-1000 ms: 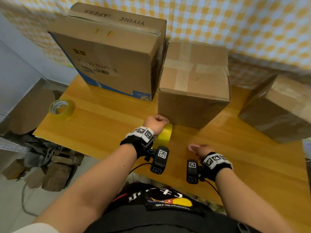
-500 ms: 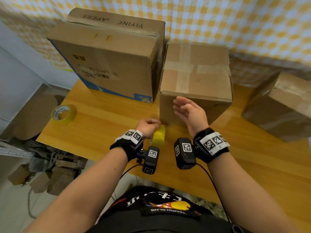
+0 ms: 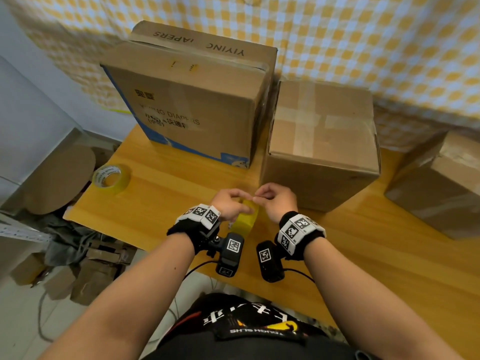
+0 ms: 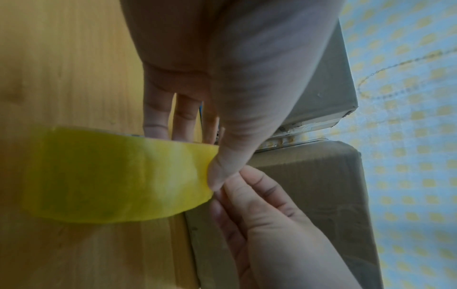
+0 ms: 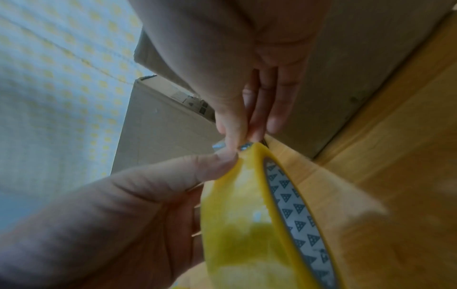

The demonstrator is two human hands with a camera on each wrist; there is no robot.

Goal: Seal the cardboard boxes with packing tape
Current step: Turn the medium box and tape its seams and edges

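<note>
My left hand (image 3: 235,203) grips a yellow roll of packing tape (image 3: 245,220) upright just above the wooden table (image 3: 161,203), thumb on its outer face (image 4: 220,172). My right hand (image 3: 262,198) meets it at the top of the roll, where thumb and forefinger (image 5: 235,135) pinch the tape's end at the rim. Right behind the hands stands a plain cardboard box (image 3: 322,152) with old tape crossed on its lid. A larger printed diaper box (image 3: 192,105) stands to its left. In the right wrist view the roll (image 5: 247,224) shows its grey patterned core.
A second tape roll (image 3: 110,179) lies flat near the table's left edge. Another taped brown box (image 3: 439,188) sits at the far right. A yellow-checked cloth (image 3: 363,42) hangs behind the boxes. Cardboard scraps and clutter (image 3: 78,255) lie on the floor to the left.
My right hand rose from the table to the front of the middle box, then came down to the roll and now pinches at its top. The left hand kept hold of the roll.
</note>
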